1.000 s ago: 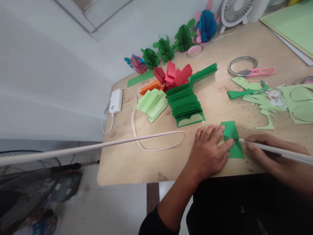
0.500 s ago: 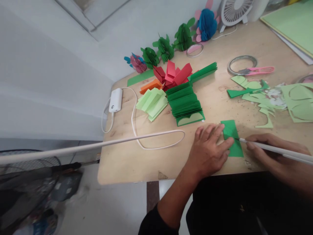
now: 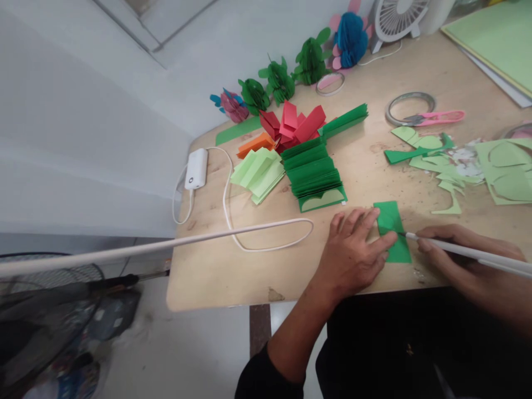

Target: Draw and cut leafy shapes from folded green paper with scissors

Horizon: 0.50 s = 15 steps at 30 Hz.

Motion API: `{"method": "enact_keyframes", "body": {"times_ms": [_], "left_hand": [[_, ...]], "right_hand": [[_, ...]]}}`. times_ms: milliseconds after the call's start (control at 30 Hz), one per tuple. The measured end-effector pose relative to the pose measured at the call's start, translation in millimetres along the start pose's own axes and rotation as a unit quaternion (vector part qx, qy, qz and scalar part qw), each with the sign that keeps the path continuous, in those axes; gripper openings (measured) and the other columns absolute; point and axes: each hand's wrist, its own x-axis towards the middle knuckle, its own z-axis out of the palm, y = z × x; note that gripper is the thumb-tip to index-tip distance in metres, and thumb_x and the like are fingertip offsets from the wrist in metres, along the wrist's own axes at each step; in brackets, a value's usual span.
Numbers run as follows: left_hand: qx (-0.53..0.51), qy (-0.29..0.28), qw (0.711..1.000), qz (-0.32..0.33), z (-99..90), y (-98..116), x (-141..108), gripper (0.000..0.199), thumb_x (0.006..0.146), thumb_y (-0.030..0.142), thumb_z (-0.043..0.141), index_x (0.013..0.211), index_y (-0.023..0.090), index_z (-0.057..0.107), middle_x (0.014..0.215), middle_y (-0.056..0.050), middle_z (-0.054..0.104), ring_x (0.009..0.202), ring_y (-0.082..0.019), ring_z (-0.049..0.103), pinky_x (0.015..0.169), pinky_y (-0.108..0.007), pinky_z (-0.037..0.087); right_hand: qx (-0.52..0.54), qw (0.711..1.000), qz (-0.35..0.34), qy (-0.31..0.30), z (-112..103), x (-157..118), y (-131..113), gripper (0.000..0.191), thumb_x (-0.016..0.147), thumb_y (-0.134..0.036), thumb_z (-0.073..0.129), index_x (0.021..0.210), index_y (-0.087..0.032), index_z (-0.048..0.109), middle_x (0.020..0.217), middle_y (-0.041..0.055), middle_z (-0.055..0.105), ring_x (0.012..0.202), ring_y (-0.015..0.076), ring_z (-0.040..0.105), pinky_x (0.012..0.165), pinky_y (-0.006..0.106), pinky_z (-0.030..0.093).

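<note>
A small green paper rectangle [image 3: 389, 217] lies near the front edge of the table. My left hand [image 3: 353, 249] rests on its left side, fingers spread and pressing it down. Faint curved lines show on the paper. In my right hand [image 3: 465, 252] is a white pen [image 3: 474, 251], pinched between thumb and fingers, its tip touching the right part of the paper. Just beyond my left hand sits a dark green folded paper stack [image 3: 313, 169], with a pale green scalloped piece [image 3: 324, 200] on its front strip.
Red folded papers [image 3: 293, 124] and pale green folded papers [image 3: 260, 174] lie behind. Paper scraps [image 3: 440, 166], pink-handled snips [image 3: 440, 117] and a tape roll [image 3: 409, 95] are at right. A white cable [image 3: 270, 226] loops from a power bank [image 3: 197, 169]. Paper figures line the wall.
The view has shifted very slightly. Both hands stay nearly in place, with the pen tip still on the green paper.
</note>
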Motion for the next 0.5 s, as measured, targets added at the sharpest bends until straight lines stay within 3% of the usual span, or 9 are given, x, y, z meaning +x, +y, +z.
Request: {"method": "enact_keyframes", "body": {"times_ms": [500], "left_hand": [[-0.003, -0.009, 1.0, 0.001, 1.4, -1.0, -0.2, 0.035, 0.099, 0.034, 0.05, 0.129, 0.027, 0.066, 0.155, -0.013, 0.047, 0.14, -0.032, 0.039, 0.111, -0.055, 0.032]], "right_hand": [[-0.017, 1.0, -0.011, 0.007, -1.3, -5.8, 4.4, 0.037, 0.088, -0.061, 0.058, 0.079, -0.028, 0.072, 0.065, -0.0002, 0.075, 0.05, 0.018, 0.068, 0.047, 0.027, 0.051]]}}
